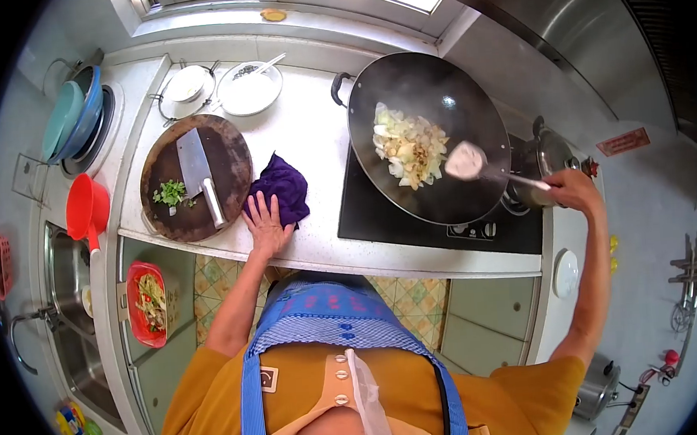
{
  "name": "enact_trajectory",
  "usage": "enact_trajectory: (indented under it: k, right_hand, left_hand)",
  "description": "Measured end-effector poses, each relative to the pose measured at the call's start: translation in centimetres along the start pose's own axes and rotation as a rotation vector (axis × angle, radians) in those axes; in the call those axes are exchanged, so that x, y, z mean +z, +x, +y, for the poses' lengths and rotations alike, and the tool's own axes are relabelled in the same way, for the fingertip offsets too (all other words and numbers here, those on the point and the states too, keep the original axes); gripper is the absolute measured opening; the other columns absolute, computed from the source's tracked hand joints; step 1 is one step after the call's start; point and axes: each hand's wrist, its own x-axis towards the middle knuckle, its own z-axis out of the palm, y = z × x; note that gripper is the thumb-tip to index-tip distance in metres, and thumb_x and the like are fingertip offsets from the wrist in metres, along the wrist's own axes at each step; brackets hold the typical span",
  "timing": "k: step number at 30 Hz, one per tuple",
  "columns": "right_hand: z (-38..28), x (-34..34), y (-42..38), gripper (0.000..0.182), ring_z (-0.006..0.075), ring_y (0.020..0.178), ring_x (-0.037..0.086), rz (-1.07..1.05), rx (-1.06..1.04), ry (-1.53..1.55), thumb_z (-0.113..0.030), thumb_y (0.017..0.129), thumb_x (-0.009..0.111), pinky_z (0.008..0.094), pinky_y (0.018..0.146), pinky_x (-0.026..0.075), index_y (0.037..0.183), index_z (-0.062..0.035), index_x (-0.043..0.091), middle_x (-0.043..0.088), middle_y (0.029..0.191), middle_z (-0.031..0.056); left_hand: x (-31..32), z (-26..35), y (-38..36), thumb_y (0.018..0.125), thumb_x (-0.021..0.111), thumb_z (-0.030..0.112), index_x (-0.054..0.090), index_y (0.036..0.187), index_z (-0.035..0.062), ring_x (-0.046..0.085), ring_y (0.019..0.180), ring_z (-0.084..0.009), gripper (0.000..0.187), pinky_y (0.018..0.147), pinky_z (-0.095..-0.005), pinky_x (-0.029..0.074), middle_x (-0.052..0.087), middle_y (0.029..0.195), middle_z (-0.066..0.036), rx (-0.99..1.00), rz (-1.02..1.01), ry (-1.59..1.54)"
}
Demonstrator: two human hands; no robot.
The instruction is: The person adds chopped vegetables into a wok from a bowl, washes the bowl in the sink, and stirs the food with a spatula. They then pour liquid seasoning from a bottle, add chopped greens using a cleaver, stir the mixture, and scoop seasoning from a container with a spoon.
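Note:
My left hand (265, 226) lies open, fingers spread, on a crumpled purple cloth (280, 186) at the counter's front edge. My right hand (573, 191) grips the handle of a wok spatula (465, 162), its pale blade over the right half of a large black wok (427, 70). Chopped onion (395, 137) with smaller yellowish-brown bits lies in the wok, and faint steam rises. The wok sits on a black hob (355, 213). Left of the cloth, a round chopping board (170, 153) bears a cleaver (193, 160) and chopped green herbs (171, 194).
Behind the board stand a white bowl (231, 104) with a spoon and a small white dish (184, 83). A lidded pot (554, 153) is right of the wok. Leftward are a red dipper (87, 205), a sink (62, 278) and a red scrap bin (140, 329).

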Motion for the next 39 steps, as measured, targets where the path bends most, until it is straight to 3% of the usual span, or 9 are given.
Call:
enact_trajectory:
  k: [4,8,10,13,19,23,31,34,39]
  right_hand:
    - [3.7,3.2,0.8,0.034,0.0094,0.055,0.054,-0.342,0.186,0.533,-0.018,0.076,0.064,0.0222,0.048,0.045,0.106,-0.0032,0.063,0.06,0.068,0.0035]
    - [0.2,11.7,6.1,0.021,0.0072,0.05,0.049,-0.3,0.095,0.952,-0.018,0.078,0.062,0.0214,0.044,0.04,0.093,-0.0028,0.065,0.054,0.061,-0.0007]
    - [-2.3,15.8,9.0,0.018,0.0069,0.05,0.049,-0.044,0.008,1.006,-0.019,0.079,0.06,0.0226,0.046,0.038,0.087,-0.0041,0.066,0.053,0.057,-0.0009]
    - [-5.2,16.7,9.0,0.023,0.025,0.066,0.063,0.427,0.01,0.678,-0.022,0.075,0.06,0.0337,0.059,0.046,0.093,-0.0076,0.066,0.063,0.07,0.0142]
    - [-9.4,13.7,2.2,0.033,0.0322,0.07,0.06,0.741,-0.133,0.243,-0.007,0.078,0.054,0.0403,0.06,0.046,0.11,-0.0101,0.059,0.06,0.079,0.0144]
    - [-12.9,15.2,-3.2,0.048,0.0327,0.07,0.056,0.74,-0.209,0.279,0.007,0.074,0.048,0.0417,0.058,0.046,0.118,-0.0117,0.052,0.053,0.085,0.0128]
    - [-19.8,15.2,-14.4,0.055,0.0346,0.069,0.056,0.59,0.069,0.461,0.008,0.076,0.045,0.0425,0.059,0.048,0.127,-0.0134,0.044,0.051,0.092,0.0147]
    - [-22.6,16.6,-11.6,0.059,0.033,0.067,0.056,0.526,0.146,0.401,0.009,0.075,0.047,0.0412,0.058,0.048,0.128,-0.0149,0.042,0.05,0.09,0.0142]
    - [-21.2,17.8,-2.3,0.056,0.0353,0.067,0.057,0.638,0.249,0.205,0.01,0.073,0.047,0.0436,0.057,0.047,0.126,-0.0096,0.042,0.049,0.094,0.0176]
  left_hand:
    - [-0.2,0.1,0.2,0.072,0.057,0.045,0.016,0.14,0.0066,-0.003,0.133,-0.0431,0.088,0.101,-0.0636,0.004,0.001,0.145,-0.023,-0.015,-0.019,-0.011]
    - [-0.1,0.1,0.1,0.073,0.057,0.045,0.017,0.14,0.0073,-0.004,0.133,-0.0415,0.086,0.101,-0.0628,0.003,0.001,0.145,-0.022,-0.022,-0.017,-0.02]
    - [-0.1,0.1,0.2,0.073,0.056,0.046,0.017,0.14,0.0068,-0.004,0.133,-0.042,0.086,0.101,-0.0631,0.002,0.001,0.145,-0.022,-0.024,-0.032,-0.019]
    - [-0.1,-0.1,0.2,0.074,0.056,0.046,0.018,0.14,0.0064,-0.004,0.133,-0.0423,0.086,0.1,-0.0635,0.002,0.001,0.145,-0.022,-0.018,-0.037,-0.018]
    - [0.5,-0.3,0.0,0.073,0.057,0.046,0.018,0.14,0.0067,-0.002,0.133,-0.0429,0.086,0.1,-0.0642,0.003,0.001,0.145,-0.022,-0.005,-0.006,-0.016]
    - [0.5,-0.4,0.0,0.073,0.057,0.047,0.018,0.14,0.0068,0.0,0.133,-0.0437,0.087,0.099,-0.065,0.004,0.003,0.145,-0.023,0.036,0.042,-0.016]
    - [-1.9,-0.5,0.8,0.073,0.059,0.051,0.019,0.139,0.0036,0.002,0.132,-0.0444,0.091,0.1,-0.063,0.001,0.004,0.144,-0.026,0.097,-0.063,-0.026]
    - [-4.9,0.2,2.0,0.072,0.063,0.048,0.021,0.139,0.0056,0.001,0.132,-0.0462,0.09,0.102,-0.0606,0.001,0.003,0.144,-0.027,0.154,-0.307,-0.069]
    - [-3.3,-1.1,2.1,0.074,0.06,0.048,0.017,0.141,0.0086,-0.001,0.132,-0.0455,0.089,0.102,-0.0611,0.001,0.0,0.145,-0.026,0.22,-0.314,-0.049]
